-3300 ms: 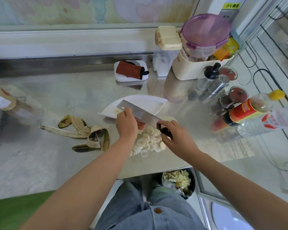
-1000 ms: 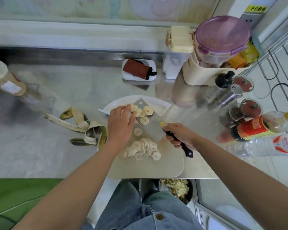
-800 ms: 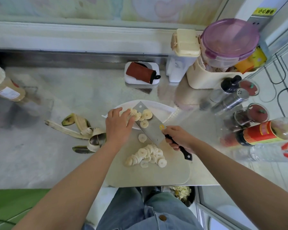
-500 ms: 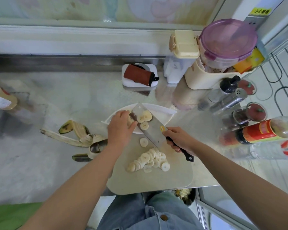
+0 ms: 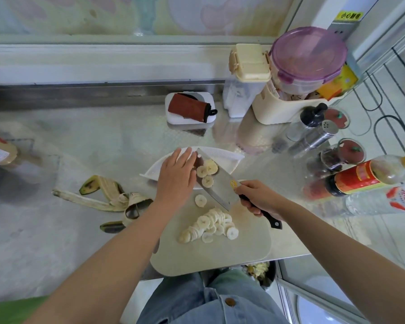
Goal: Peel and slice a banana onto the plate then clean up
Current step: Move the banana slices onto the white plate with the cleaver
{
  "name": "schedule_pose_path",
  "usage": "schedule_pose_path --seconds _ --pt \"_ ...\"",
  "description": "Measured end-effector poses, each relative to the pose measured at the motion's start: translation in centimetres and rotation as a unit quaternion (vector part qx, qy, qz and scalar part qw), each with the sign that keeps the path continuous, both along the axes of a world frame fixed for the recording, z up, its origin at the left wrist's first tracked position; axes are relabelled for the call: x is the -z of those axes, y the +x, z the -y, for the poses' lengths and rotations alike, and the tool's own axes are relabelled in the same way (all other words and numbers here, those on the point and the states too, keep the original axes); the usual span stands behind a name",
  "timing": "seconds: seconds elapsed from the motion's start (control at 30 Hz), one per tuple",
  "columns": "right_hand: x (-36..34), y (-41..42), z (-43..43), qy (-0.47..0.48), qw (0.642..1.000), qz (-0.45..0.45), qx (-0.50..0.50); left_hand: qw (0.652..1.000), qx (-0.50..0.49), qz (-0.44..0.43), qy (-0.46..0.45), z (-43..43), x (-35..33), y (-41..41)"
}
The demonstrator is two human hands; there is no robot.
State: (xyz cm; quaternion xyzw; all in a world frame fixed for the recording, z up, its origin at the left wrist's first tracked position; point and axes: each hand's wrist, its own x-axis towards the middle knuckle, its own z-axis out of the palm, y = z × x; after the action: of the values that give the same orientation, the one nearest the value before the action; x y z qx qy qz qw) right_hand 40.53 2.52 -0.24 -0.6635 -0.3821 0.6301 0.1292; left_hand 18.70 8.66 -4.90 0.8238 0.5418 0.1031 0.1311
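My right hand (image 5: 257, 198) grips the black handle of a cleaver (image 5: 218, 185), whose flat blade lies over the white plate (image 5: 227, 157) with three banana slices (image 5: 206, 171) on it. My left hand (image 5: 177, 175) is flat with straight fingers beside the blade's left edge, over the plate. A pile of several banana slices (image 5: 211, 226) lies on the beige cutting board (image 5: 211, 256), with one single slice (image 5: 200, 200) apart above it. The banana peel (image 5: 108, 199) lies on the counter to the left of the board.
Bottles (image 5: 369, 176), spice jars (image 5: 346, 153) and shakers (image 5: 313, 136) crowd the right side of the steel counter. A cream bin with a purple-lidded container (image 5: 306, 57) stands at the back right. A red cloth on a white dish (image 5: 188, 111) is behind the plate. A waste bin (image 5: 260, 272) stands below the counter edge.
The cleaver came up from the board carrying slices and now sits over the plate. My left hand went from curled to flat, fingers stretched along the blade's left edge.
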Motion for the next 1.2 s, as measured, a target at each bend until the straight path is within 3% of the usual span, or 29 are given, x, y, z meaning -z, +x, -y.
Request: schedule_pose_path --seconds 0.33,0.53,0.73,0.87,1.03,1.2 --pt "-0.2 1.0 0.3 0.001 0.999 -0.008 0.048 0.991 -0.021 -0.113 -0.062 0.1 1.1 -1.0" --pt "-0.2 0.3 -0.1 0.006 0.998 -0.011 0.061 0.998 -0.049 -0.017 -0.027 0.9 -0.6 0.2" --pt "-0.2 -1.2 0.1 0.013 0.998 -0.020 0.051 0.994 0.100 0.053 -0.011 0.7 -1.2 3.8" --pt "-0.3 -1.3 0.2 -0.001 0.996 -0.047 0.072 0.991 0.059 0.121 -0.028 0.8 -0.3 3.6" --pt "-0.4 -1.3 0.1 -0.017 0.991 -0.068 0.111 0.992 0.075 0.097 -0.020 0.9 0.7 2.8" --pt "-0.6 -0.4 -0.1 -0.017 0.987 -0.072 0.142 0.998 0.024 0.024 -0.053 1.0 1.2 0.7"
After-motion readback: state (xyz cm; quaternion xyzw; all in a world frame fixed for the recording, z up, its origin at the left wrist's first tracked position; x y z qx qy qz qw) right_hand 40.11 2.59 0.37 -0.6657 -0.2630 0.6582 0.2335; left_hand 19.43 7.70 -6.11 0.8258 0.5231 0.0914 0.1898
